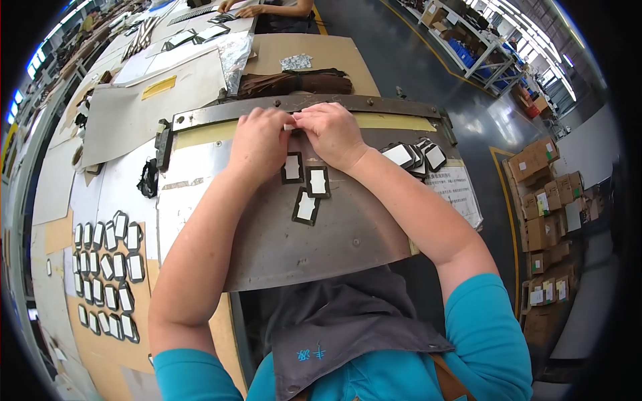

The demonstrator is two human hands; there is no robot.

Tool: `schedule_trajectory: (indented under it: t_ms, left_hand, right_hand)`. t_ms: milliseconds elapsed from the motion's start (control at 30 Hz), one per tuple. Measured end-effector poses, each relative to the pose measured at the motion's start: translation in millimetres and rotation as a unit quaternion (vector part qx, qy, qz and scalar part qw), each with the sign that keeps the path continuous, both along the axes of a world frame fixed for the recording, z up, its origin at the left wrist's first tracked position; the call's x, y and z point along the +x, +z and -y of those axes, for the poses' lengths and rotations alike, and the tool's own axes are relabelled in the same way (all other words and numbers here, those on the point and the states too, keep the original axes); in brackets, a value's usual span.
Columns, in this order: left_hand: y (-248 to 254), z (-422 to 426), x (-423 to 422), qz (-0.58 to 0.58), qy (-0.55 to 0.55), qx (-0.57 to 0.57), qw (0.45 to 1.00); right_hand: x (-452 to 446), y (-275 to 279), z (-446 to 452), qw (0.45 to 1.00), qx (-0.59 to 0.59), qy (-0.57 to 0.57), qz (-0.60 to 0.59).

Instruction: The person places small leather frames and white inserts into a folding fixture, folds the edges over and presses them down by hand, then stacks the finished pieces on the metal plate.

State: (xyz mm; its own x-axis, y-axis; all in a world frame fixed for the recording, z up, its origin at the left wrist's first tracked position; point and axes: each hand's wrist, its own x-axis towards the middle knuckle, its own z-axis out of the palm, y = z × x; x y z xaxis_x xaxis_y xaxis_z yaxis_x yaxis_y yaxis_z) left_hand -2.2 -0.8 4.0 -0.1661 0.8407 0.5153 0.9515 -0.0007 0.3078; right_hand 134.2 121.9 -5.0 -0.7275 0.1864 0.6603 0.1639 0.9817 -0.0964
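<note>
My left hand and my right hand meet at the metal bar along the far edge of a steel plate. Both have their fingers bent and pinched together at the bar. Whatever sits between the fingertips is mostly hidden; only a dark bit shows there. Just below my hands lie three small black-edged white pieces: one upright piece, a second piece and a tilted piece. More such pieces are heaped to the right of my right forearm.
Rows of black-edged white pieces cover a brown board at left. Beyond the bar lies a dark brown folded bundle. A printed sheet is at right. Another person's hands work at the far table. Cardboard boxes stand right.
</note>
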Motion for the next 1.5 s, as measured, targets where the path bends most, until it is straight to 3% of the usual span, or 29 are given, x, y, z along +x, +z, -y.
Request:
schedule_trajectory:
  t_ms: [133,167,233,333,600,767,1067,1500]
  left_hand:
    - [1,2,8,0.012,0.01,-0.011,1.0]
    - [3,4,9,0.027,0.017,-0.078,0.996]
    - [2,7,11,0.014,0.016,-0.069,0.997]
    - [-3,4,15,-0.016,0.008,-0.058,0.998]
    - [-8,4,22,-0.098,0.046,-0.052,0.993]
    - [4,9,25,-0.094,0.038,-0.097,0.99]
    - [-2,4,25,-0.098,0.055,-0.084,0.99]
    - [0,7,25,-0.072,0.06,-0.068,0.993]
  right_hand:
    - [12,3,2,0.996,-0.024,0.023,0.079]
    - [14,2,2,0.996,-0.024,0.026,0.081]
    - [21,2,5,0.989,-0.083,0.034,0.114]
    - [33,15,8,0.979,-0.076,-0.005,0.188]
    - [33,11,11,0.984,-0.088,-0.016,0.151]
    - [34,9,13,0.984,-0.088,-0.023,0.152]
    - [31,-2,7,0.99,-0.104,0.004,0.097]
    - [35,7,13,0.989,-0.086,-0.008,0.117]
